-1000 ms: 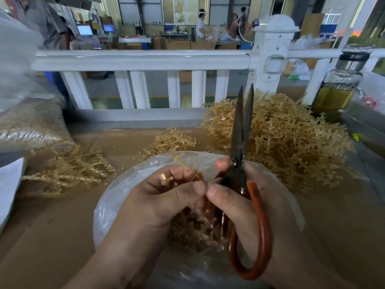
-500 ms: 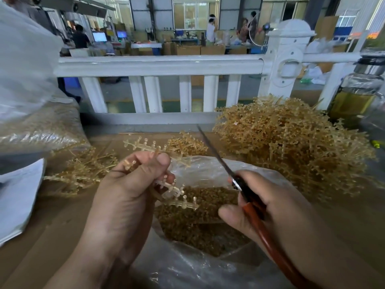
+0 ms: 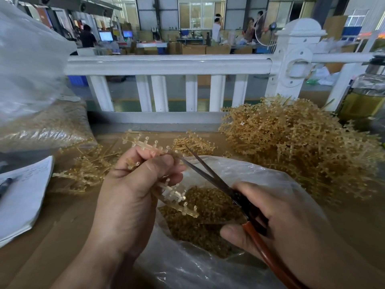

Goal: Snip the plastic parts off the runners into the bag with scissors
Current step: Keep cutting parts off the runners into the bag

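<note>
My left hand [image 3: 133, 184] grips a translucent plastic runner [image 3: 175, 195] with small parts along its branches, held over the open clear bag [image 3: 260, 176]. My right hand [image 3: 277, 224] holds scissors [image 3: 210, 176] with red-brown handles. Their dark blades are slightly apart and point up-left, with the tips at the runner's upper branch near my left fingers. Loose snipped tan parts [image 3: 208, 217] lie inside the bag below the runner.
A big heap of tan runners [image 3: 295, 142] lies at the right, a smaller scatter [image 3: 87, 170] at the left. A filled clear bag [image 3: 37, 122], papers [image 3: 23, 195], a glass bottle [image 3: 366, 94] and a white railing [image 3: 166, 65] ring the cardboard-covered table.
The scissors swung down from upright to point up-left at the runner. My left hand lifted the runner clear of the bag, and the blades have closed in on its upper branch.
</note>
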